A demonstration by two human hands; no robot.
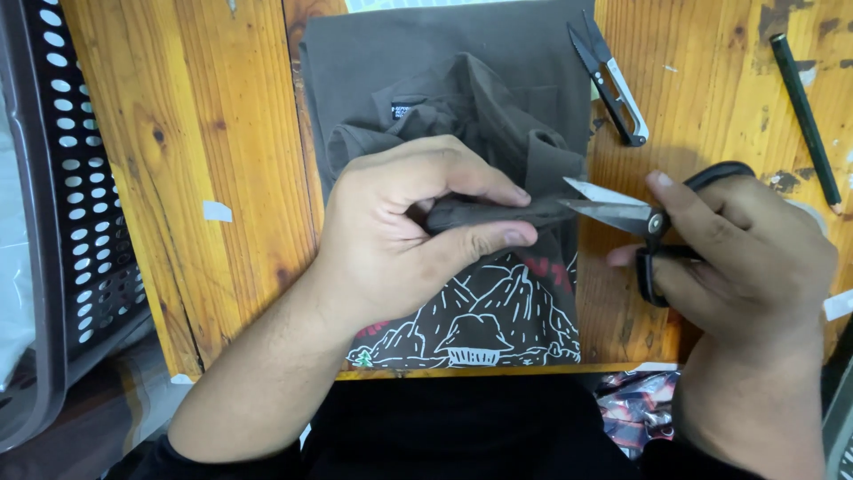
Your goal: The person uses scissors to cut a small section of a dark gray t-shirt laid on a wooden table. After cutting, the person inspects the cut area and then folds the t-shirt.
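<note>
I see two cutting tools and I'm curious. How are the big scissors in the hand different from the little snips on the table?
The big scissors have black loop handles; the little snips are slim, without finger loops. The scissors are held in the right hand, blades slightly apart, pointing at the dark shirt pinched by the left hand; the snips lie untouched on the wooden table. Both have pointed metal blades.

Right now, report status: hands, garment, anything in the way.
Left hand pinching a fold of the dark grey printed T-shirt. Right hand holding black-handled scissors, blades open at the fold. Thread snips and pencil lie apart.
</note>
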